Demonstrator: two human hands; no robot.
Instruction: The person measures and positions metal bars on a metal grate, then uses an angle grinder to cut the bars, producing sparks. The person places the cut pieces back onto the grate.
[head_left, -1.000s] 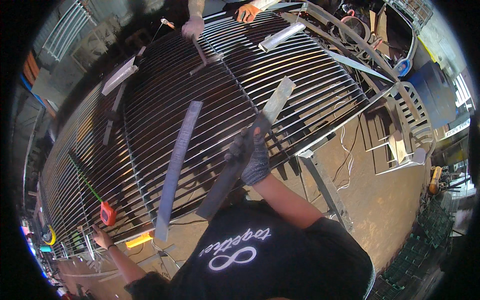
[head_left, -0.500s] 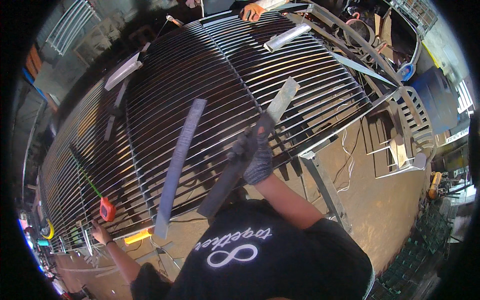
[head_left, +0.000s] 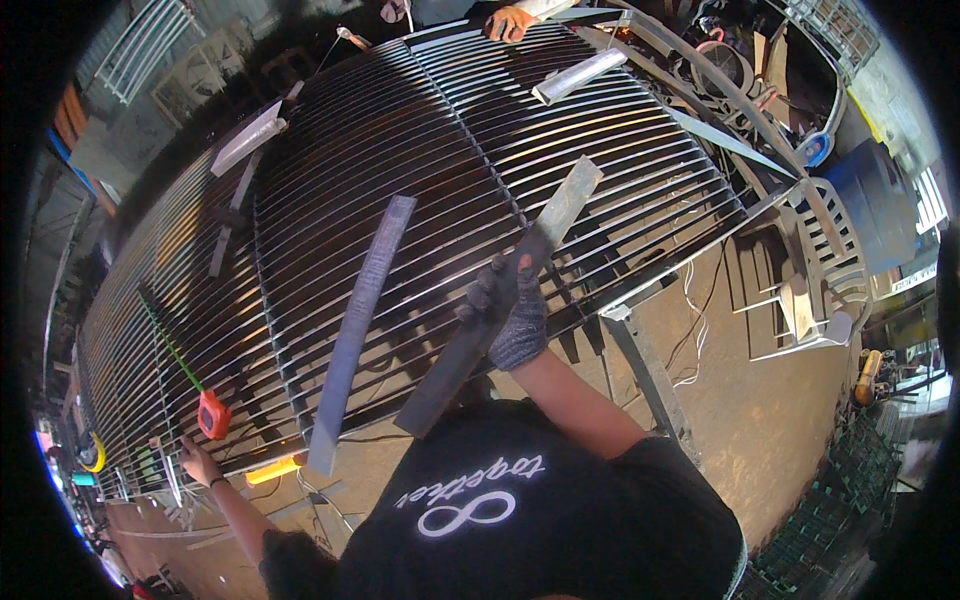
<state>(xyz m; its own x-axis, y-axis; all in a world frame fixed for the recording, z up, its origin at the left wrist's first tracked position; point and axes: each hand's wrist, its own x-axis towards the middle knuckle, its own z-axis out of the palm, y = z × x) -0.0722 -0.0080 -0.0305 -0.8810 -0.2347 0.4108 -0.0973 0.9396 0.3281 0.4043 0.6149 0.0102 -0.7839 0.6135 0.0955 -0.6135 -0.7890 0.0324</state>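
Observation:
My right hand [head_left: 512, 318], in a dark grey glove, is closed around a flat metal bar [head_left: 570, 205]. This bar slants over the near edge of a large metal grille [head_left: 470, 145], its lower end close to my shirt. To its left a second flat bar [head_left: 362, 325] lies across the rods, overhanging the near edge. My bare left hand [head_left: 200, 464] is at the grille's near-left edge, its fingers curled on the frame; the fingertips are small and partly hidden. Beside it rests a red tape measure [head_left: 212, 415] with its green blade pulled out over the rods.
Angle-shaped metal pieces [head_left: 580, 77] [head_left: 250, 140] lie on the far part of the grille. Another person's orange-gloved hand [head_left: 510, 24] rests at the far edge. A chair [head_left: 825, 250] and a blue barrel [head_left: 873, 200] stand to the right. White cables [head_left: 690, 330] trail on the floor.
The view has shifted very slightly. My right hand keeps the bar in nearly the same place, and my left hand stays at the grille's edge.

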